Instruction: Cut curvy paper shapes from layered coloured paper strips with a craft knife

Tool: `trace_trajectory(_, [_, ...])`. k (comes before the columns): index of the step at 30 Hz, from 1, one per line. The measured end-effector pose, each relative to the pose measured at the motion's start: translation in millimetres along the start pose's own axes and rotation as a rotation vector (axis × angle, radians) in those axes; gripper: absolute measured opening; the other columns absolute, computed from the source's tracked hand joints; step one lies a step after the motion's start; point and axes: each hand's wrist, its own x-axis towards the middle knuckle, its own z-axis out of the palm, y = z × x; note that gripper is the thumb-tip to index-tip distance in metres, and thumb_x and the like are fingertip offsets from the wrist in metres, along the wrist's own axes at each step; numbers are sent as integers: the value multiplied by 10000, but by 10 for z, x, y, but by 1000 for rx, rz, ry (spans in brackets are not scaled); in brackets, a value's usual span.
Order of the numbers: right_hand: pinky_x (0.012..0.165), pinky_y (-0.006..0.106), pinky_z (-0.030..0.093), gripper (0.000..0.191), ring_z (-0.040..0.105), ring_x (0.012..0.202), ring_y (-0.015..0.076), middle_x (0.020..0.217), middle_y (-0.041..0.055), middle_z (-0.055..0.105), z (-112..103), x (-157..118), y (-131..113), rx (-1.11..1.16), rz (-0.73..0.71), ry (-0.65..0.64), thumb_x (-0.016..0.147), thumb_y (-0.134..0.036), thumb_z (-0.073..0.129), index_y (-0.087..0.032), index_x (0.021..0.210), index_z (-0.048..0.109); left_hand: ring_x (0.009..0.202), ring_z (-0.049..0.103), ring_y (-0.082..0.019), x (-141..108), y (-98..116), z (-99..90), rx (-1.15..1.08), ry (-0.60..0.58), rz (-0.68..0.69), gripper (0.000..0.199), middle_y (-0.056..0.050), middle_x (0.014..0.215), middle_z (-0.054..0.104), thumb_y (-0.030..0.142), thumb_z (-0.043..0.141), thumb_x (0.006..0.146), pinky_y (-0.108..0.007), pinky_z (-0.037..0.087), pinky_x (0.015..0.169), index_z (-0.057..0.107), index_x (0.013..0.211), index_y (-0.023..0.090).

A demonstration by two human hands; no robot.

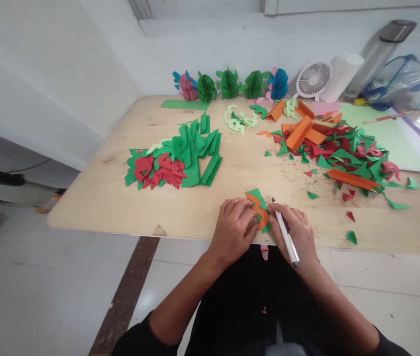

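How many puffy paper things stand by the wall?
5, in a row at the back of the table. From left to right: a pink one, a green one, a second green one, a third green one and a blue one. None seems hidden.

Wavy orange cutout (262,213) overlies green paper (256,193) beside white marker (286,234).

The tabletop (95,198) was smooth, pale wood. The orange shape (263,215) was flat, dull paper. The pen (287,237) looked like smooth plastic. The tall bottle (373,62) was shiny metal.
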Motion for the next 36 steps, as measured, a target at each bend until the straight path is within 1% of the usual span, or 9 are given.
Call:
trace_trajectory(6, [828, 383, 497, 203, 696, 868, 228, 980, 75, 755, -10, -18, -25, -12, -8, 17, 926, -276, 509, -213, 1059, 648, 1088, 542, -258, 14, -20, -18, -3, 2, 25, 103, -93, 1117, 633, 221, 561, 878, -451, 433, 998, 650, 912, 181])
trace_trajectory(11, [781, 355, 515, 180, 702, 845, 218, 952, 60, 760, -10, -63, -91, -20, -18, 16, 925, -261, 518, -228, 1046, 647, 1116, 538, -265, 46, -100, -74, -15, -68, 59, 102, -91, 1140, 639, 237, 583, 874, -454, 424, 1011, 657, 921, 185])
trace_trajectory(15, [799, 354, 523, 187, 704, 870, 220, 930, 50, 758, -4, -84, -148, 20, -35, -3, 931, -255, 504, -234, 1066, 633, 1117, 550, -257, 79, -170, -118, -17, -146, 102, 127, -88, 1160, 641, 257, 554, 903, -453, 422, 1009, 654, 945, 193])
trace_trajectory(19, [799, 350, 500, 181, 693, 871, 217, 969, 61, 752, -27, -75, -100, -20, -32, 21, 938, -246, 506, -220, 1072, 624, 1117, 554, -247, 97, -193, -128, -13, -148, 137, 137, -83, 1149, 644, 265, 525, 922, -440, 426, 998, 645, 921, 199])
trace_trajectory(23, [788, 360, 463, 185, 674, 831, 220, 961, 65, 747, -53, -77, -32, -106, -49, 24, 946, -236, 503, -211, 1084, 624, 1120, 554, -246, 105, -190, -124, -17, -139, 141, 138, -86, 1147, 643, 255, 516, 926, -442, 420, 1002, 639, 916, 195])
trace_trajectory(31, [790, 357, 457, 157, 659, 784, 210, 873, 46, 737, -18, -127, -136, -44, -57, 11, 937, -212, 506, -213, 1049, 617, 1130, 555, -260, 156, -243, -239, -45, -213, 147, 114, -93, 1138, 641, 243, 560, 900, -463, 409, 1013, 642, 959, 190])
trace_trajectory(36, [796, 354, 461, 179, 659, 799, 205, 928, 54, 741, -16, -123, -127, -30, -49, 22, 926, -181, 501, -215, 1069, 603, 1153, 549, -248, 146, -239, -259, -55, -226, 137, 121, -87, 1150, 638, 212, 539, 897, -452, 407, 1036, 635, 970, 199])
